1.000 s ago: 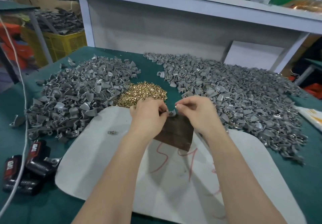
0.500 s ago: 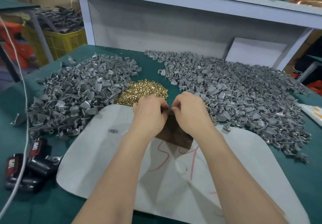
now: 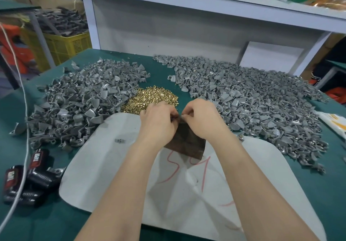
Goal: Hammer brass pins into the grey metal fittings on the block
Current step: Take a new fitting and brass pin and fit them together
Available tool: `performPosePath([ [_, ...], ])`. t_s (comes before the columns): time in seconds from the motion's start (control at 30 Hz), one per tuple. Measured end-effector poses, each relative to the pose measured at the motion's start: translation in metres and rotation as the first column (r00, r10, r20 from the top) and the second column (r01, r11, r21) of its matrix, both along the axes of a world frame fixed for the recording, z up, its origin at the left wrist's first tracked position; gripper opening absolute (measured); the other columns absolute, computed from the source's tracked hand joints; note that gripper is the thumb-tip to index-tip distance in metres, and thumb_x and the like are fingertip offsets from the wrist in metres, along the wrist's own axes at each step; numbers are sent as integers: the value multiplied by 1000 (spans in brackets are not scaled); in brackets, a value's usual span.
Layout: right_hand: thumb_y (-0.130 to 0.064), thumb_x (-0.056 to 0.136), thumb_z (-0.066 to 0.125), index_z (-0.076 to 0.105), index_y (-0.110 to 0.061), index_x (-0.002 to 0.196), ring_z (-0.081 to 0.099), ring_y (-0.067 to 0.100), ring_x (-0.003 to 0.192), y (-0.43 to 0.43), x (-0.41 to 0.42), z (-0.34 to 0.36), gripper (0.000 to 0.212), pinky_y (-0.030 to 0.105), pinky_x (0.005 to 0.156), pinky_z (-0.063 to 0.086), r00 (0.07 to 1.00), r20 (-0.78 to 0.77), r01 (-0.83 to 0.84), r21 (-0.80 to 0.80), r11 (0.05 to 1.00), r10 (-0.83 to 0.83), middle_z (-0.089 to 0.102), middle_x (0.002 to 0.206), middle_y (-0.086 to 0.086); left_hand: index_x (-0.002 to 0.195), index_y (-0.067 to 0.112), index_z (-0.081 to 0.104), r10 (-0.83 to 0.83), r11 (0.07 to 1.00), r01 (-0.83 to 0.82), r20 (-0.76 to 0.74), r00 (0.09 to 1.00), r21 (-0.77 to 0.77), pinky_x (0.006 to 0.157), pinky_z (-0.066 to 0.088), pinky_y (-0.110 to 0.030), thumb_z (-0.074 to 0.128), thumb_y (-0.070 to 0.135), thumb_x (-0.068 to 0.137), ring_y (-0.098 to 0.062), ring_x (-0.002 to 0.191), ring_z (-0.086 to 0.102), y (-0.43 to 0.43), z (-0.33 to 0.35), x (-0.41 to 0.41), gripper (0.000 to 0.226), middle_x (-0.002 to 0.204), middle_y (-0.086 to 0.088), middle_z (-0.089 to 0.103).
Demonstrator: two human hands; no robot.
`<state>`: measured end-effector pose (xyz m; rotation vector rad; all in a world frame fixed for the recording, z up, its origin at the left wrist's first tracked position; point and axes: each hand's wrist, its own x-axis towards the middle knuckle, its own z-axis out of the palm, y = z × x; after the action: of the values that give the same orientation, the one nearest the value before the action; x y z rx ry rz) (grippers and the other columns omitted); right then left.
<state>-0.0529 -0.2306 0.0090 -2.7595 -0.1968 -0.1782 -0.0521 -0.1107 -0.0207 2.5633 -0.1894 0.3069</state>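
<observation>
both hands meet fingertip to fingertip over the far edge of the dark brown block [image 3: 189, 143], which lies under them on a white sheet [image 3: 104, 165]. the left hand [image 3: 159, 122] and right hand [image 3: 202, 120] have curled fingers pinching a small piece [image 3: 177, 118], too hidden to identify. a heap of brass pins [image 3: 149, 98] sits just beyond the left hand. grey metal fittings are piled out past the left hand [image 3: 80, 98] and the right [image 3: 262, 105].

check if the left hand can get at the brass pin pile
Probably yes: the brass pin pile lies uncovered just beyond the left hand, though it and the right hand pinch a small part.
</observation>
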Motion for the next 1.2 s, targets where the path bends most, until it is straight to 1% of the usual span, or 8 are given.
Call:
performPosePath([
  [0.13,-24,91,59,64,-18,117,61,17,95,-35,-11,1,27,29,87,46,985,17,163,196,967,-169,67,102,-1,88,28,67,1,999,0,21,1000,-51,87,30,-35,59,31,91,-22,107,48,0,0,-1,9,94,10,53],
  [0.2,-32,90,59,65,-18,101,63,19,83,-54,-18,-6,19,29,70,48,955,-69,289,11,957,-287,65,85,-2,88,28,67,-1,998,2,9,1000,-65,86,29,-35,60,31,91,-22,106,47,0,0,-2,8,93,11,52],
  [0.27,-31,88,59,63,-13,97,63,26,86,-58,-25,-16,21,35,73,52,919,-215,302,-157,940,-331,64,88,5,86,29,67,0,997,1,3,1000,-75,87,31,-36,61,31,90,-22,106,49,0,0,-1,7,97,9,58],
  [0.33,-24,89,57,61,-11,107,61,29,95,-56,-26,-23,23,40,84,51,929,-188,305,-99,947,-318,64,103,10,83,30,64,-4,996,4,-5,1000,-91,88,33,-36,62,31,89,-22,105,50,1,0,-2,7,98,7,60],
  [0.47,-19,88,61,68,-19,103,59,12,88,-38,-19,-10,17,28,87,46,960,182,158,277,948,-213,64,100,0,83,29,64,-2,997,1,-3,1000,-83,89,34,-37,62,31,89,-23,105,50,0,1,-3,6,100,6,61],
  [0.6,-20,86,64,72,-18,94,58,13,84,-7,-13,-9,11,27,84,47,993,96,40,225,974,-63,68,93,0,92,25,68,-5,998,5,-6,1000,-69,89,34,-37,62,30,88,-25,108,49,0,1,-2,9,104,3,60],
  [0.7,-20,89,61,69,-17,95,57,20,95,-1,-9,-12,11,36,89,46,993,80,70,188,980,-87,65,99,3,93,25,69,-12,998,11,-13,1000,-58,88,33,-38,61,30,88,-27,108,48,0,1,-2,10,103,3,59],
  [1.2,-17,89,58,66,-20,82,54,17,88,1,-6,-24,10,30,81,44,985,64,137,290,947,-162,60,97,1,91,27,69,-2,999,2,-2,1000,-44,89,35,-37,59,28,88,-25,106,50,-1,1,-2,11,102,4,61],
])
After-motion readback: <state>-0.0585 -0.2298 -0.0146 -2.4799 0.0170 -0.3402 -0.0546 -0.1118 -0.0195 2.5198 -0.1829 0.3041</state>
